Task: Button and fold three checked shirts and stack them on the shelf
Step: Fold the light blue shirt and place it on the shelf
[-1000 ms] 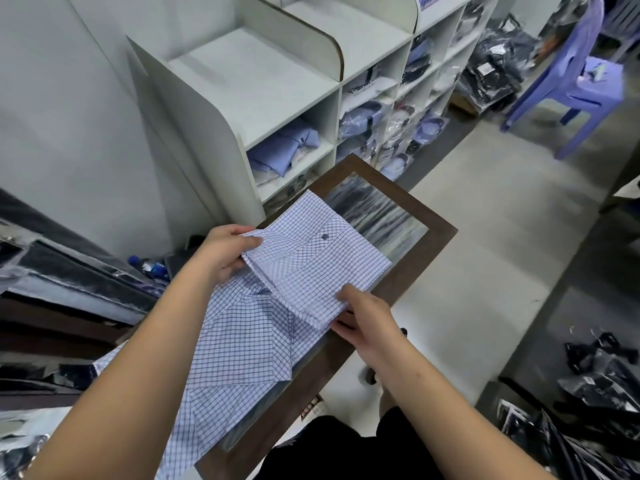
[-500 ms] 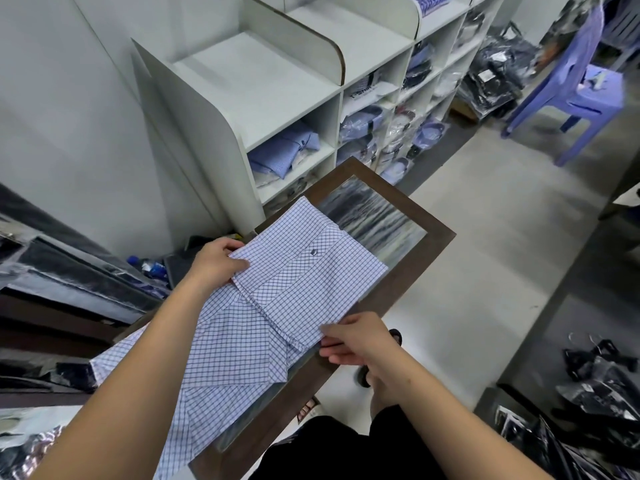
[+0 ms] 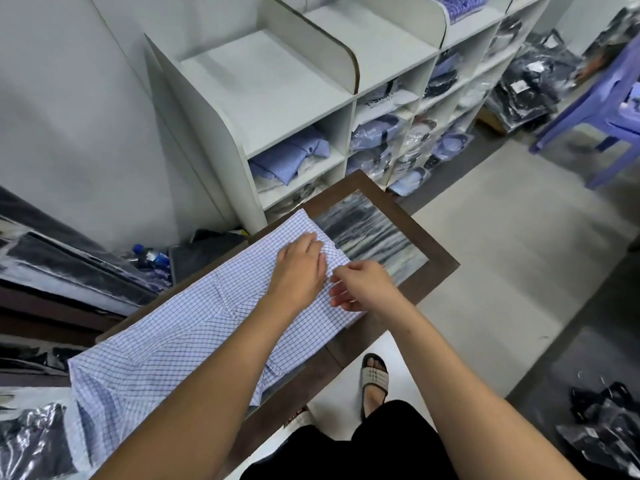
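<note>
- I see my left hand (image 3: 300, 268) lying flat on the checked shirt (image 3: 194, 327), with the fingers straight and pressing the cloth down at its far end. It grips nothing.
- My right hand (image 3: 360, 285) is just beside it, touching it or almost, with the fingers loosely curled at the right edge of the same fold. It seems to pinch the cloth there, but I cannot tell this surely.
- Both hands are at the far end, so the rest of the shirt lies behind them, toward my body and to my left.
- The long axis of the shirt runs diagonally on the counter (image 3: 433, 271), from near-left to far-right, and the near end hangs over the edge.
- The far end points toward the white shelf (image 3: 266, 95), which stands just behind the counter. I judge the next fold must bring the near part up along this axis, and the left hand is nearer to that part.
</note>
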